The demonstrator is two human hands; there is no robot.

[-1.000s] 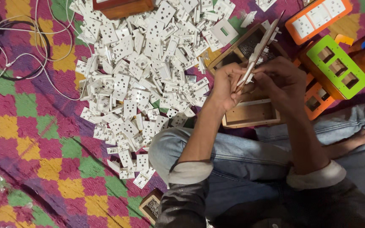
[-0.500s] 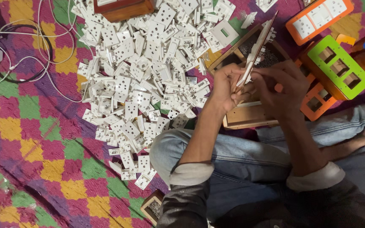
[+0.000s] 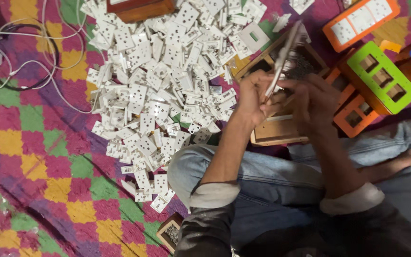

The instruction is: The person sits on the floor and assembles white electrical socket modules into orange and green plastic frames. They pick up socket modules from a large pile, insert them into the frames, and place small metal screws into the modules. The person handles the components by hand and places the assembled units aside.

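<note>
Change: both hands sit a touch lower against the wooden box than half a second back; tool angle unchanged.
Left hand (image 3: 253, 97): fingers clamped round the lower end of a long pale tool (image 3: 281, 59), tip pointing up toward the mat's top edge.
Right hand (image 3: 312, 102): fingers curled together at the tool's base; what they pinch is hidden.
Wooden box (image 3: 281, 131): under both hands, just right of the pile of white socket modules (image 3: 162, 90).
Nearby: green frame (image 3: 381, 78), orange frames (image 3: 357, 21) near the mat's top right corner.
Risk: the small part likely slips from the crowded grip into the pile and gets lost.
</note>
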